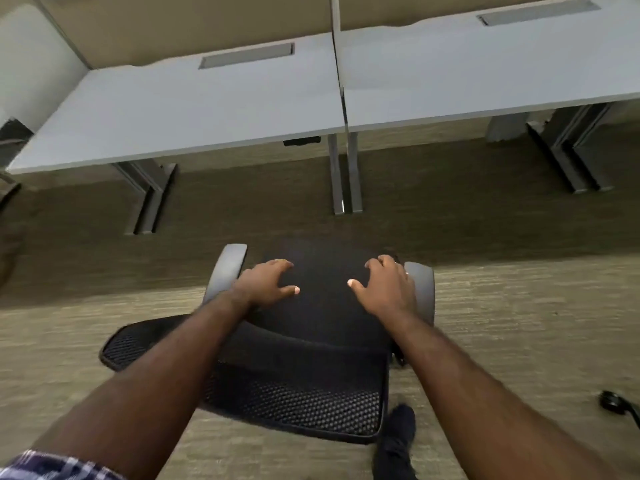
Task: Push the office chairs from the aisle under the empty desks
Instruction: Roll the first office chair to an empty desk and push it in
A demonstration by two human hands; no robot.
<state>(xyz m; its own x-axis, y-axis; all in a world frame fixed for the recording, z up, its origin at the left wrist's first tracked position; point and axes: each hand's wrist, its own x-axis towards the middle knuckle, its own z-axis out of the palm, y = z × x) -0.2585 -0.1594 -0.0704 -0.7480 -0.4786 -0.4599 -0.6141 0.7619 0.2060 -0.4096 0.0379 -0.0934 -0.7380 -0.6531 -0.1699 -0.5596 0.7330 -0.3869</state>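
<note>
A: What's nearest the camera?

B: At 7 o'clock, a plaid sleeve at the bottom edge, with two bare forearms reaching forward from it. At 5 o'clock a dark shoe stands on the carpet, just beside the chair's back.

A: And the chair?

B: The chair sits at the centre, on the carpet in the aisle, its mesh back toward the camera and its seat pointing to 12 o'clock, at the tables. It is outside them, not under either one. Grey armrests stick out on both sides: the left armrest at 10 o'clock from the seat, the right armrest at 2 o'clock.

A: The hands?

B: Both are unclenched, fingers spread, gripping nothing. The left hand lies over the seat's left part, just beside the left armrest. The right hand lies over the seat's right part, against the right armrest. Whether the palms press the seat or hover, I cannot tell.

A: Further out?

B: At 4 o'clock, a black caster of something else, cut by the frame edge. Beyond the chair a darker strip of carpet, then two grey tables side by side: the left table at 11 o'clock, the right table at 1 o'clock, on metal legs. Each has a grey slot near its far edge, and beige panels stand behind them.
</note>
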